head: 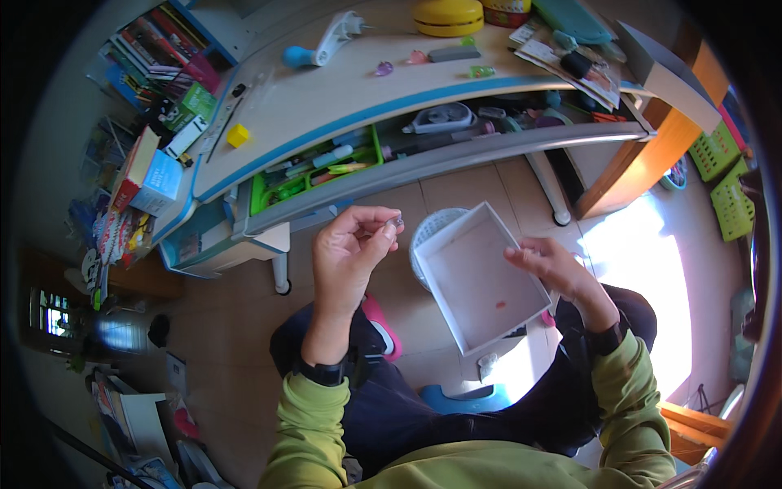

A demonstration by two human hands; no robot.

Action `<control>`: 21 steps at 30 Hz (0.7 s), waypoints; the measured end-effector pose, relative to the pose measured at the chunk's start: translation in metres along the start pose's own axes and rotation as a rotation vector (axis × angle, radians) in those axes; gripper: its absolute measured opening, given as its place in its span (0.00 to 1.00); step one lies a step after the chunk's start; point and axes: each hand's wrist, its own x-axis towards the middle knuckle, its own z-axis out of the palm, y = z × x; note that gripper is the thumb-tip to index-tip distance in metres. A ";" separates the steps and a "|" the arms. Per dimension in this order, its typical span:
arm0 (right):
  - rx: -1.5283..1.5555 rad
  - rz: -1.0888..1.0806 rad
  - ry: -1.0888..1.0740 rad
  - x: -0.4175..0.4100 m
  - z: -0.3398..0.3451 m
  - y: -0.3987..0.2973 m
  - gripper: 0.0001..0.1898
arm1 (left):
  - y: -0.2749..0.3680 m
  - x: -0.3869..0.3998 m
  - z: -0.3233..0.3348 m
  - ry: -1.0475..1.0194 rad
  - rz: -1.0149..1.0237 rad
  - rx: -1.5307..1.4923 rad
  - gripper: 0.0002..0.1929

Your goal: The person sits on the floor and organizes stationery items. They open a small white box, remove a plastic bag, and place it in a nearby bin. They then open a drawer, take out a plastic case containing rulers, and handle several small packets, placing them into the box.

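Between the thumb and fingers of my left hand (349, 253) is a small clear piece (396, 221), too small to name more exactly. My right hand (559, 269) grips the right wall of a shallow white box (470, 281), tilted so that I look into it. One tiny reddish bit (501, 304) lies on the box's inner bottom. Partly hidden behind the box, a pale perforated waste basket (431, 229) stands on the floor. Beyond both hands is the desk's pulled-out drawer (440, 143), with a green organizer tray (259, 198) of pens at its left end.
On the desk top (275, 110) are a crank handle (330, 43), a yellow round case (449, 17), a yellow cube (237, 136), a grey bar (454, 54) and several small coloured gems. Books and boxes crowd the left side. A wooden leg (635, 159) stands at the right.
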 end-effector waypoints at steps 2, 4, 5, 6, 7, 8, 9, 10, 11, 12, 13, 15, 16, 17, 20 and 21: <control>-0.167 0.014 0.170 0.000 -0.014 0.004 0.41 | -0.030 0.010 -0.004 -0.125 -0.121 0.197 0.06; -0.348 0.015 0.420 0.003 -0.022 0.008 0.40 | -0.068 0.015 -0.001 -0.182 -0.207 0.361 0.04; -0.431 0.005 0.535 0.004 -0.024 0.011 0.41 | -0.089 0.014 0.000 -0.221 -0.192 0.394 0.04; -0.439 0.033 0.556 0.006 -0.027 0.013 0.43 | -0.108 0.013 0.002 -0.252 -0.211 0.448 0.04; -0.456 0.039 0.567 0.007 -0.028 0.015 0.43 | -0.128 0.013 0.004 -0.282 -0.245 0.493 0.04; -0.468 0.047 0.579 0.008 -0.029 0.017 0.43 | -0.147 0.014 0.007 -0.264 -0.231 0.507 0.04; -0.473 0.073 0.589 0.009 -0.029 0.019 0.43 | -0.165 0.015 0.009 -0.273 -0.236 0.543 0.04; -0.459 0.096 0.565 0.010 -0.029 0.020 0.43 | -0.182 0.016 0.011 -0.282 -0.251 0.568 0.05; -0.447 0.102 0.550 0.010 -0.029 0.021 0.43 | -0.199 0.015 0.012 -0.289 -0.267 0.582 0.05; -0.435 0.116 0.536 0.010 -0.030 0.021 0.43 | -0.214 0.013 0.013 -0.264 -0.252 0.611 0.06; -0.417 0.131 0.526 0.010 -0.030 0.021 0.43 | -0.228 0.011 0.014 -0.274 -0.209 0.666 0.06; -0.407 0.142 0.513 0.009 -0.030 0.020 0.43 | -0.250 0.009 0.014 -0.290 -0.158 0.747 0.06; -0.406 0.138 0.509 0.009 -0.031 0.018 0.43 | -0.256 0.008 0.015 -0.323 -0.150 0.807 0.05; -0.407 0.152 0.508 0.008 -0.032 0.017 0.43 | -0.259 0.009 0.017 -0.331 -0.148 0.812 0.05; -0.377 0.123 0.494 0.003 -0.035 0.013 0.43 | -0.241 0.015 0.028 -0.359 -0.326 0.807 0.05; -0.369 0.121 0.499 0.002 -0.034 0.011 0.44 | -0.227 0.019 0.035 -0.265 -0.157 0.769 0.05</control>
